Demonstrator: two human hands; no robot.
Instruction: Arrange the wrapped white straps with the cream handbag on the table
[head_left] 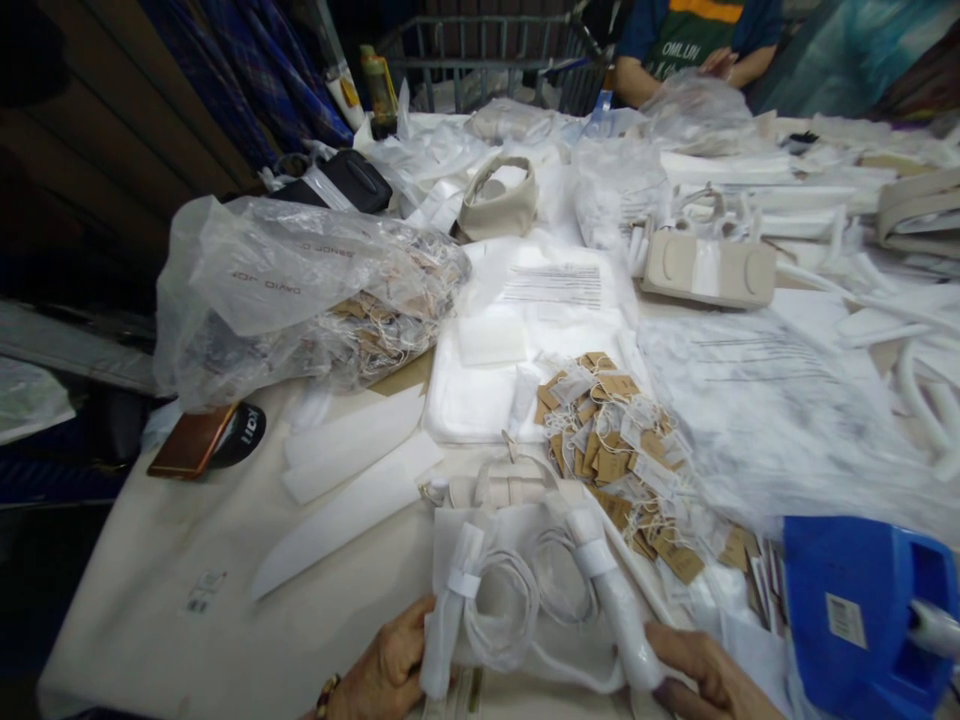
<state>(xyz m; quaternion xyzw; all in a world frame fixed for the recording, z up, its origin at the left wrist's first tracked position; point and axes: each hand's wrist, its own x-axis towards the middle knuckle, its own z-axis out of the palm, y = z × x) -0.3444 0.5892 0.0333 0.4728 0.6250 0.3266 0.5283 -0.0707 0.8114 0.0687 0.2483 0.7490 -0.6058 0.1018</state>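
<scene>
A pale beige handbag lies at the front of the table, nearest to me. Its straps are coiled in loops, and its handles are wrapped in white protective film. My left hand grips the bag's left edge, with the fingertips partly hidden behind it. At the right edge, my right hand is closed on the bag near the wrapped handle end. Just beyond the bag is a heap of brown cardboard hang tags with strings and small clear packets.
White foam sheets lie to the left, by a brown wallet. Behind are a large plastic bag of tags and a stack of white pouches. A blue plastic holder stands right. Another person is across the table.
</scene>
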